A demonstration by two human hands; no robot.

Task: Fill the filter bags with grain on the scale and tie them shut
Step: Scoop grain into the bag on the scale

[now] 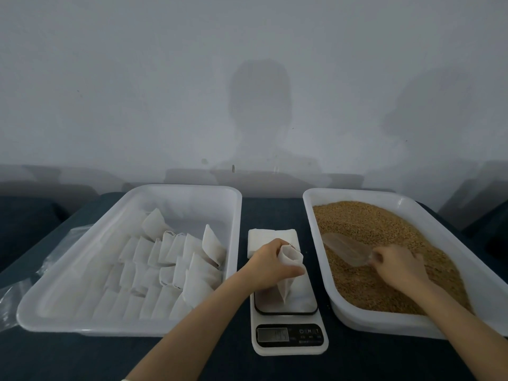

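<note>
My left hand [270, 266] grips a white filter bag [288, 273] and holds it upright with its mouth open on the platform of the white digital scale [288, 339]. Over in the right-hand tray, my right hand [398, 266] holds the handle of a clear plastic scoop [347, 250], which lies on the brown grain [379, 243]. The white tray [384, 323] holding the grain stands just right of the scale. Behind the scale lies a stack of flat white filter bags [264, 236].
A second white tray [82, 325] on the left holds several filled, closed filter bags [170, 259]. Crumpled clear plastic [16, 295] lies at its left edge. Everything sits on a dark blue table [384, 358] against a pale wall.
</note>
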